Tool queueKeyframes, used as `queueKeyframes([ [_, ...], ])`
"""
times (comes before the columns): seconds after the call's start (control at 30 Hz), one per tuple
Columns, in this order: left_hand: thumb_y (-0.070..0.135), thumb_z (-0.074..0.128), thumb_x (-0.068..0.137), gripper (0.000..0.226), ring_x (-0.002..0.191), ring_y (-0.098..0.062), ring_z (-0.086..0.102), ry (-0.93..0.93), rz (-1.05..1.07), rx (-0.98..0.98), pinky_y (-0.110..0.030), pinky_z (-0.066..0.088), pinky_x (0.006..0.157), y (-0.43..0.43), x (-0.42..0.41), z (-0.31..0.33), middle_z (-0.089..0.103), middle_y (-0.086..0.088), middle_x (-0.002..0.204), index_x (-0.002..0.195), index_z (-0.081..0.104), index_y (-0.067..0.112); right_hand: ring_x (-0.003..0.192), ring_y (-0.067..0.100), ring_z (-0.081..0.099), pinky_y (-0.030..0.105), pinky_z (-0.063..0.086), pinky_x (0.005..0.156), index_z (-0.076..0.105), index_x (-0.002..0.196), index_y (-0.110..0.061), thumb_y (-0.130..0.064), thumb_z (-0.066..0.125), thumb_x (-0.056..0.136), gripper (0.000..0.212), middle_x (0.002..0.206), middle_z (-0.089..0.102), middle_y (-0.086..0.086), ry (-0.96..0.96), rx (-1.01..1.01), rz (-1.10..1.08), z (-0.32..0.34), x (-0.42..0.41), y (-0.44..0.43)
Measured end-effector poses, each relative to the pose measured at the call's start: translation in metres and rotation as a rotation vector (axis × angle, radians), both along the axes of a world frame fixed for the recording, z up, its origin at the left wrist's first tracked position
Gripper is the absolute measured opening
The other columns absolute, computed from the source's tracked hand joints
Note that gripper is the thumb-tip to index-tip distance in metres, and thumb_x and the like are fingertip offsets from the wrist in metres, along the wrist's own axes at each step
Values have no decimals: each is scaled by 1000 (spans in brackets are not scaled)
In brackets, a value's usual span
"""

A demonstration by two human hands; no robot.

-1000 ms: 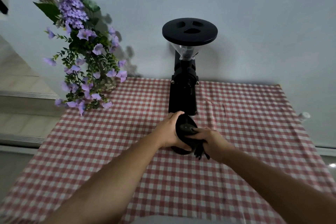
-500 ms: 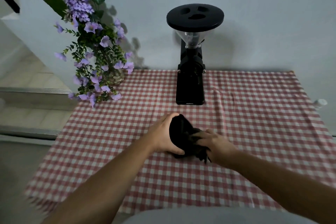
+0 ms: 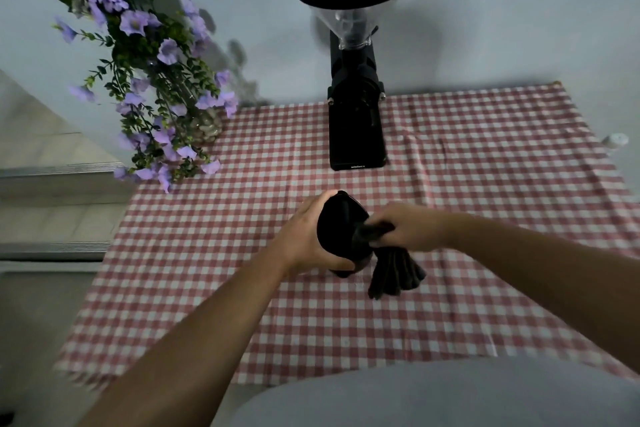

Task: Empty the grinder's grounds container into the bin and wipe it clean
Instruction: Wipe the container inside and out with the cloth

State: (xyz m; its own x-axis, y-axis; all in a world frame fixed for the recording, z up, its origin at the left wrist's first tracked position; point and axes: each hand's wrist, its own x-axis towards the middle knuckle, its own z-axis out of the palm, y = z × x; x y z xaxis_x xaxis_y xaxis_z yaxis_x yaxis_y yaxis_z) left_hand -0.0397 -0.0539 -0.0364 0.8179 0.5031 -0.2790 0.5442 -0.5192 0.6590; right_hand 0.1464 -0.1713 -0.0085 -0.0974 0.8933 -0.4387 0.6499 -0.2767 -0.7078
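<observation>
The black grounds container (image 3: 337, 232) is held above the checked tablecloth, tilted with its mouth toward the right. My left hand (image 3: 303, 237) wraps around its left side. My right hand (image 3: 407, 230) grips a dark cloth (image 3: 393, 270); one end of it is pushed into the container's mouth and the rest hangs down below my fist. The black coffee grinder (image 3: 355, 121) with its clear hopper and round black lid stands behind, at the back of the table against the wall. No bin is in view.
A glass vase of purple flowers (image 3: 152, 80) stands at the table's back left corner. The red-and-white checked cloth (image 3: 485, 204) covers the table. A small white object (image 3: 614, 140) sits beyond the right edge. Floor steps lie to the left.
The container and both hands have come closer to me, away from the grinder. The cloth now hangs lower from my right fist. The view has shifted down and back.
</observation>
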Motion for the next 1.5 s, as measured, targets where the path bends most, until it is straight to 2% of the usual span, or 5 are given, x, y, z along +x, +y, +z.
queueKeyframes([
  [0.27,52,88,49,117,126,-13,40,6,20,17,-37,45,93,-2,0,-1,33,13,145,144,19,46,128,18,38,33,35,105,44,136,-26,-42,51,90,49,145,36,-3,-210,223,-170,-28,-34,-15],
  [0.53,50,90,49,124,130,-10,33,-18,43,-18,-34,37,103,0,-1,-8,29,10,151,148,16,41,108,11,54,10,42,90,59,124,-24,-16,57,91,34,122,57,-3,-151,540,-359,-18,-26,-3],
  [0.7,44,93,52,115,132,-15,39,-163,102,-84,-43,43,105,-5,-7,-12,38,7,146,146,27,34,138,24,20,43,31,111,34,143,-27,-35,42,96,48,152,26,0,-427,359,11,-30,-33,-4],
  [0.83,47,92,51,119,135,-13,36,-196,107,-103,-44,41,107,-4,-8,-18,37,7,148,148,26,33,132,38,37,45,37,105,52,131,-13,-6,58,88,44,142,45,12,-487,511,311,-19,-13,1],
  [1.5,56,88,47,113,121,-5,47,-267,134,-98,-34,47,98,-5,-6,-31,47,15,134,142,31,33,109,21,56,35,47,94,69,109,-11,-9,64,84,26,117,63,9,-319,574,215,-16,-31,8],
])
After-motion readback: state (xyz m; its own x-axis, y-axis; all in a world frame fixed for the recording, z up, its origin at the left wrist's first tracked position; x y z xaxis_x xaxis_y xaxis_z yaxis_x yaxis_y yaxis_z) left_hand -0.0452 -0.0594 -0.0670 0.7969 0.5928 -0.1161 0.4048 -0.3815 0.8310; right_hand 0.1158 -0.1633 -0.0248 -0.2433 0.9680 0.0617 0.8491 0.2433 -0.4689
